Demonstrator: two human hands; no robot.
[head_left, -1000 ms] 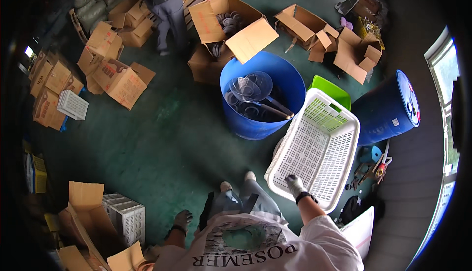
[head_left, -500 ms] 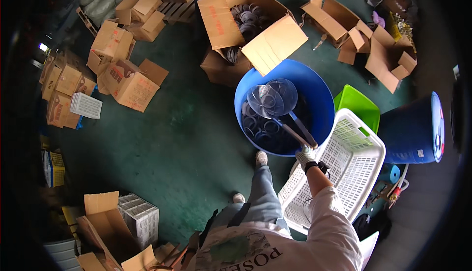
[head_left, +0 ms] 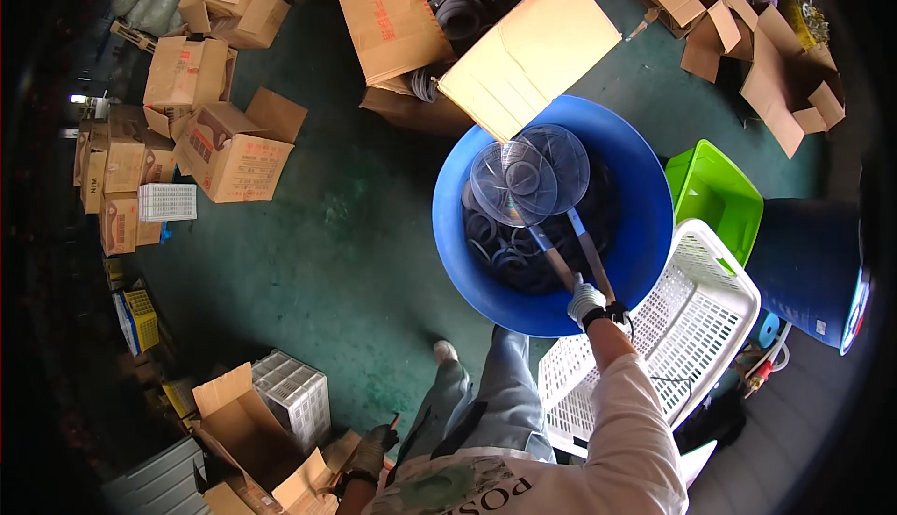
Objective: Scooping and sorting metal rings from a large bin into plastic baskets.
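Note:
My gloved right hand [head_left: 586,301] grips the handles of two round wire-mesh skimmers [head_left: 516,181], whose heads overlap. They hang over a big blue tub [head_left: 537,317] in which many dark rings [head_left: 509,263] lie. By my left hip, my left hand [head_left: 372,450], in a darker-looking glove, is closed around a thin object with a reddish tip [head_left: 394,421]. The rest of that object is hidden. This hand is beside an open cardboard box [head_left: 245,426].
A white perforated basket [head_left: 743,314] and a green bin [head_left: 718,193] stand right of the tub, with a blue drum [head_left: 808,263] beyond. An open carton [head_left: 392,24] of dark rings adjoins the tub's far side. Several cartons [head_left: 248,164] stand left; a white crate [head_left: 297,398] is near.
The view has moved closer to the tub, and my legs have shifted. My left hand has come into sight at the lower edge. The skimmers stay in my right hand over the tub.

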